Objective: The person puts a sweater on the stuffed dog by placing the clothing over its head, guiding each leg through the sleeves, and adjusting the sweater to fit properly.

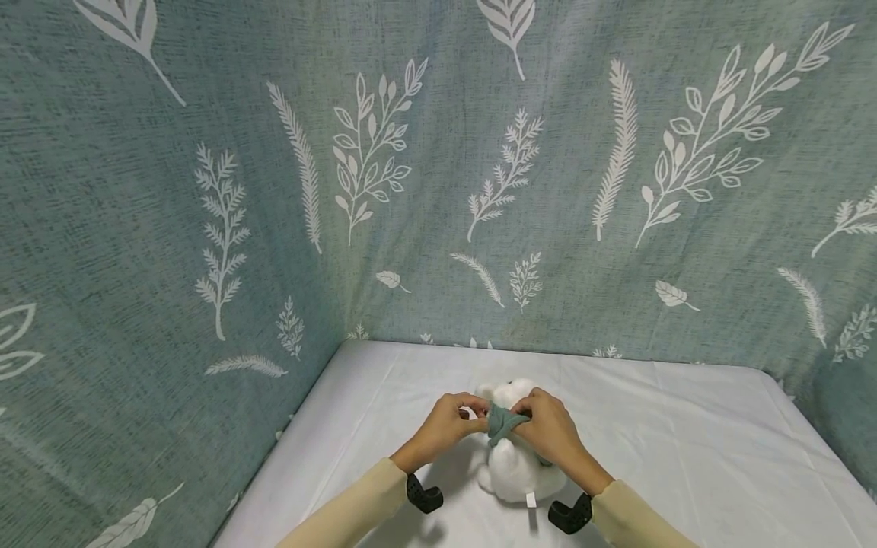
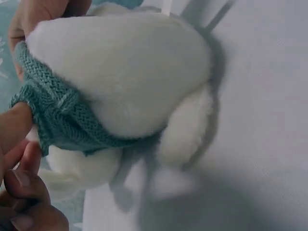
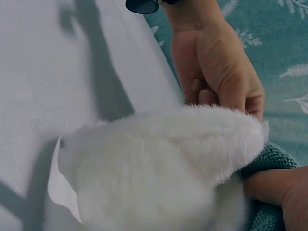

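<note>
On the white sheet [image 1: 651, 434]: plush toy [image 1: 517, 476], between both hands; green knit piece [image 1: 502, 422] worn below its head.
Left hand [image 1: 448, 418]: pinching knit edge.
Right hand [image 1: 548, 430]: pinching knit, opposite side.
Plush body: likely light, soft, compressible; steady at torso.
Knit: probably limp, stretchy, snag-prone; grip edges, not single loops.
White tag [image 1: 530, 500]: avoid pulling.

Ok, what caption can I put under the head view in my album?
Two hands hold the green knit on a fluffy white toy, with leaf-patterned cloth behind.
</note>
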The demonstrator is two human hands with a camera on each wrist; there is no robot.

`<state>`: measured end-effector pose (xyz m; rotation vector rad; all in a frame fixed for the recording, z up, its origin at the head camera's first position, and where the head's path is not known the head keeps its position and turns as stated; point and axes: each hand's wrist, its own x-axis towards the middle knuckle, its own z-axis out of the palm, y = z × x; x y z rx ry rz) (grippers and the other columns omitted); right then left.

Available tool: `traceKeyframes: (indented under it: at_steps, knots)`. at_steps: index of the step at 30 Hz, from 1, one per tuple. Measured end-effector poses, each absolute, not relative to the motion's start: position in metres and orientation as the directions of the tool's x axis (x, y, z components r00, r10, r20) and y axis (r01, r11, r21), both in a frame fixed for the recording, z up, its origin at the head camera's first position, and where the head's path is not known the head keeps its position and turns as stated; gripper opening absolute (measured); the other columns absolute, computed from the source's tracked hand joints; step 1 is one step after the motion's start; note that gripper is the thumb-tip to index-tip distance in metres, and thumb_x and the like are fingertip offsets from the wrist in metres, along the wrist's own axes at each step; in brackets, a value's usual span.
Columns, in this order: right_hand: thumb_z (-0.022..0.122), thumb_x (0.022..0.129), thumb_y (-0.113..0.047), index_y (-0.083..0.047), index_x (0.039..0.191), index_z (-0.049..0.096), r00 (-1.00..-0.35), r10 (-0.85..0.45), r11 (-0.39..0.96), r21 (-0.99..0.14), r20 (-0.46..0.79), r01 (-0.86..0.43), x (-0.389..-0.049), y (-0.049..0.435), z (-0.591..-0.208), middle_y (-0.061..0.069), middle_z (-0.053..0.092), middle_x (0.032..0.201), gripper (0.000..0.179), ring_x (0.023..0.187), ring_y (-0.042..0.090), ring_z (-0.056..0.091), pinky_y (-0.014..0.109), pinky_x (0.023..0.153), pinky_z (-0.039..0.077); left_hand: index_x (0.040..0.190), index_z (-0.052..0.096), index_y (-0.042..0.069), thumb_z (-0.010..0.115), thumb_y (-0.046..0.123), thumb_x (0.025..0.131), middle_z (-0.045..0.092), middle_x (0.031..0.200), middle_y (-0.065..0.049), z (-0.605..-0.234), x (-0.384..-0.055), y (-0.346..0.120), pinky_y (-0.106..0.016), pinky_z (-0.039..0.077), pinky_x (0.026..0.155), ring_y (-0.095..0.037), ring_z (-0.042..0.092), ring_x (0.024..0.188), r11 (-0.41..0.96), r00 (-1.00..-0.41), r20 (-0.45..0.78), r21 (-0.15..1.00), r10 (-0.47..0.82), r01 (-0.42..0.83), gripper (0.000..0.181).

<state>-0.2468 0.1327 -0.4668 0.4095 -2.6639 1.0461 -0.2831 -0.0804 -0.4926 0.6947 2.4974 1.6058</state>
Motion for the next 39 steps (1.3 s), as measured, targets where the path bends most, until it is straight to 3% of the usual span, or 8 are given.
traceKeyframes:
  at_steps: [3,9,14,18,23,32,39]
  knots:
    - [0.085,0.082,-0.007,-0.01,0.082,0.08,-0.928,-0.17,0.7,-0.622,0.332,-0.351,-0.248,0.133,-0.467,-0.004,0.054,0.079,0.006,0.066,0.011,0.051,0.033,0.062,0.049,0.107,0.077,0.018,0.074,0.02,0.095,0.067,0.098,0.004,-0.49,-0.284,-0.079,-0.028,0.052,0.069,-0.013,0.062,0.077,0.346,-0.883,0.141,0.883,0.447,0.316,0.013]
    - [0.082,0.085,-0.007,-0.005,0.099,0.08,-0.928,-0.278,0.63,-0.681,0.249,-0.372,-0.249,0.145,-0.464,-0.001,0.054,0.085,0.015,0.073,0.014,0.052,0.03,0.067,0.048,0.1,0.077,0.016,0.071,0.023,0.096,0.065,0.096,0.004,-0.484,-0.288,-0.081,-0.028,0.051,0.072,-0.019,0.062,0.089,0.394,-0.848,0.109,0.85,0.518,0.35,0.01]
    - [0.076,0.095,-0.034,-0.006,0.118,0.076,-0.914,-0.397,0.533,-0.79,0.084,-0.304,-0.25,0.155,-0.454,0.006,0.051,0.093,0.037,0.079,0.022,0.046,0.031,0.067,0.042,0.101,0.078,0.017,0.07,0.024,0.098,0.066,0.098,0.003,-0.48,-0.289,-0.085,-0.029,0.051,0.073,-0.019,0.062,0.089,0.401,-0.832,0.058,0.856,0.551,0.325,0.011]
    - [0.071,0.096,-0.048,-0.014,0.104,0.08,-0.929,-0.36,0.555,-0.78,0.09,-0.291,-0.252,0.154,-0.452,0.003,0.055,0.092,0.035,0.08,0.019,0.052,0.033,0.069,0.046,0.1,0.078,0.019,0.07,0.025,0.098,0.066,0.098,0.003,-0.477,-0.288,-0.084,-0.028,0.048,0.07,-0.015,0.059,0.087,0.388,-0.815,0.035,0.867,0.578,0.312,0.011]
    - [0.078,0.093,-0.03,-0.017,0.086,0.074,-0.928,-0.309,0.592,-0.721,0.208,-0.359,-0.251,0.151,-0.458,-0.002,0.056,0.086,0.015,0.076,0.014,0.055,0.03,0.067,0.048,0.098,0.076,0.02,0.072,0.025,0.095,0.065,0.098,0.004,-0.477,-0.286,-0.079,-0.026,0.044,0.063,-0.011,0.055,0.078,0.387,-0.82,0.044,0.866,0.571,0.316,0.007]
    - [0.077,0.093,-0.015,-0.017,0.078,0.07,-0.933,-0.261,0.618,-0.7,0.248,-0.359,-0.248,0.159,-0.462,-0.003,0.054,0.083,0.016,0.071,0.013,0.053,0.029,0.064,0.046,0.098,0.074,0.021,0.067,0.027,0.096,0.064,0.097,0.003,-0.483,-0.291,-0.077,-0.033,0.047,0.071,-0.015,0.056,0.086,0.412,-0.853,0.053,0.859,0.52,0.304,0.009]
    - [0.076,0.091,-0.015,-0.02,0.076,0.069,-0.924,-0.276,0.666,-0.641,0.264,-0.382,-0.247,0.174,-0.461,-0.005,0.054,0.081,0.017,0.068,0.011,0.05,0.029,0.062,0.044,0.092,0.073,0.017,0.067,0.029,0.099,0.065,0.1,0.002,-0.481,-0.291,-0.076,-0.041,0.047,0.082,-0.018,0.057,0.091,0.359,-0.869,0.059,0.895,0.491,0.264,0.016]
